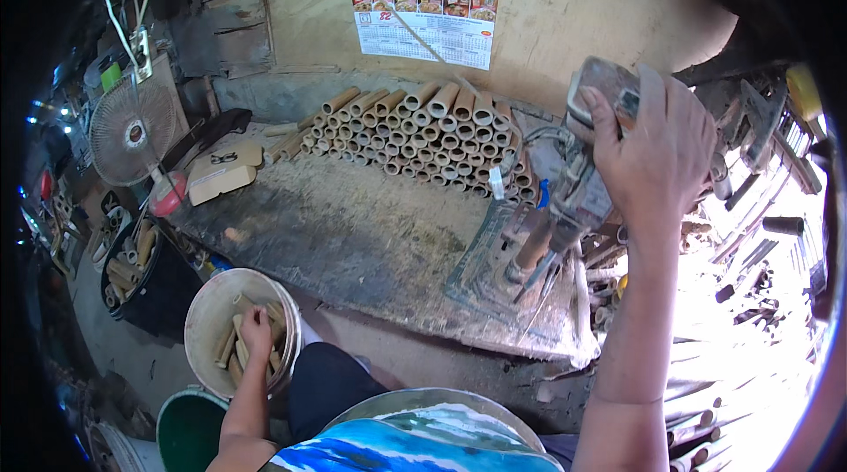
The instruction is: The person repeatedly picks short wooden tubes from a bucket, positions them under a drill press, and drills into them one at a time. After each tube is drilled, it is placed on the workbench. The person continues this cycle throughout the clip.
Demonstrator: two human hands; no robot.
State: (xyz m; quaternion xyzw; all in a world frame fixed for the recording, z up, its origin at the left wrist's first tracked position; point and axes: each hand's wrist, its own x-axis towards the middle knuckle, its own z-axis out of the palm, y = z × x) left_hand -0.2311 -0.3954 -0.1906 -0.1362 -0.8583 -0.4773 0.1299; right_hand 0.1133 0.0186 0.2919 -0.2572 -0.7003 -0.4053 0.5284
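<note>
My left hand [257, 333] reaches into a white bucket [199, 318] of cut bamboo pieces [231, 350]. Its fingers are curled together at the pieces; whether one is between them is hidden. Raised at the right, my right hand [657, 141] is closed over the top of a dusty bench-mounted power tool [593, 194], its thumb along the near side. Below the tool lies a worn metal base [494, 256], fixed near the right end of the wooden workbench [353, 234]. A brown cylindrical piece [532, 251] stands at the tool's lower part.
Bamboo tubes [423, 132] are stacked against the wall at the back of the bench. A fan [132, 132] and an open cardboard box [225, 174] are at the left. A dark bin [159, 291] of bamboo and a green bucket [190, 428] stand beside the white one. Scrap crowds the right.
</note>
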